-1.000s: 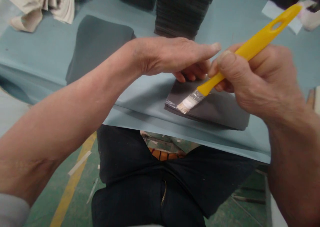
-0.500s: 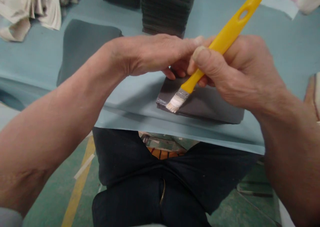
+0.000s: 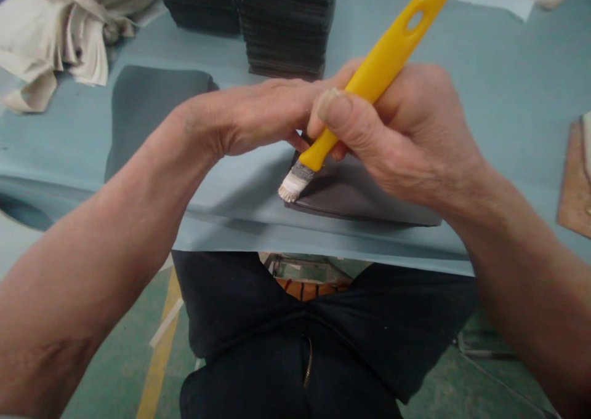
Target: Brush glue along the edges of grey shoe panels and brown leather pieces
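Brush (image 3: 376, 74) slid to stack (image 3: 369, 191)'s left corner, tabletop (image 3: 462, 50)'s near edge.
My right hand (image 3: 406, 136) pinches it, left hand (image 3: 272, 111) unclear; coating, probably, next stroke needs steadiness.

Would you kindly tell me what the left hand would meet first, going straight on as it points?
Probably the right hand, which grips the yellow-handled brush; depth is unclear, so the left hand might pass behind it.

Brush handle (image 3: 376, 71) partly off-frame
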Demonstrator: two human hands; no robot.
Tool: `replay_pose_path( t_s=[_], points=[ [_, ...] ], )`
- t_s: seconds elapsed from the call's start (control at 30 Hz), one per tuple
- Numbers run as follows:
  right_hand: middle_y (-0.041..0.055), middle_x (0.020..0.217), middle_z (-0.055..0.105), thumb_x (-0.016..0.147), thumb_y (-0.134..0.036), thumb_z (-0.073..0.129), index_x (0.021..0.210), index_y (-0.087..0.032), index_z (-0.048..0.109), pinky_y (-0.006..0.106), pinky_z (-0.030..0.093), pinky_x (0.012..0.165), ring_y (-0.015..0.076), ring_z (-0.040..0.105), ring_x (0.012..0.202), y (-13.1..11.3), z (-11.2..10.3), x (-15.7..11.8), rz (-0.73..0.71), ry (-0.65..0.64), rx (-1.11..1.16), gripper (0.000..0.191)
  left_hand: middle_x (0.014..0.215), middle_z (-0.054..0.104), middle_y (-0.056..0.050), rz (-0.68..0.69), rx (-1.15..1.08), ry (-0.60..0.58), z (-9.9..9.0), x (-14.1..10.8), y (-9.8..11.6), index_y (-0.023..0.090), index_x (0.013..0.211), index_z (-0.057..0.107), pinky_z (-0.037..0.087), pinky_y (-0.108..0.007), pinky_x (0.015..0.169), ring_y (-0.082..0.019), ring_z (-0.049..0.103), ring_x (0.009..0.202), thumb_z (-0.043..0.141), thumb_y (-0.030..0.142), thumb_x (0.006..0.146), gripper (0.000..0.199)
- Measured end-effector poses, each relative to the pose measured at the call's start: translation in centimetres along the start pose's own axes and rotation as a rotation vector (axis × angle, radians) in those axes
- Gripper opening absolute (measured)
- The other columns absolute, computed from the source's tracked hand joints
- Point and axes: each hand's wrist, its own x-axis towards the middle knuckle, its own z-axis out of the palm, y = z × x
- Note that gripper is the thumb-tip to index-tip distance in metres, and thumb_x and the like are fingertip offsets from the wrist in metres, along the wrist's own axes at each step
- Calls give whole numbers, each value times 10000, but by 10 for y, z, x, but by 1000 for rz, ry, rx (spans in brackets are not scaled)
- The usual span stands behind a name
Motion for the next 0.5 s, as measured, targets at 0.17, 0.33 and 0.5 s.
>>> replay_pose_path(
  t_s=[0.17,0.33,0.5],
  points=[
    [6,816,667,1102,-395,565,816,-190,690,285,448,673,124,600,722,-1,-10,-4,100,-65,-63,373,964,774,36,-133,-13,31,4,0,12,198,962,748,549,-449,1094,-301,755,1179,433,448,1051,412],
    [-13,763,661,1133,-486,502,790,-213,650,274,476,712,115,599,699,-5,-24,0,92,-162,-127,463,1120,792,-42,-158,-71,70,6,1,5,155,1085,779,572,-516,1090,-326,736,1211,372,502,1089,535],
    [3,843,701,1108,-579,549,825,-213,679,263,501,742,127,616,733,-5,-19,2,67,-90,-44,481,1006,751,4,-128,-9,33,5,0,6,143,944,752,501,-562,1167,-346,698,1259,412,488,1024,491]
  ],
)
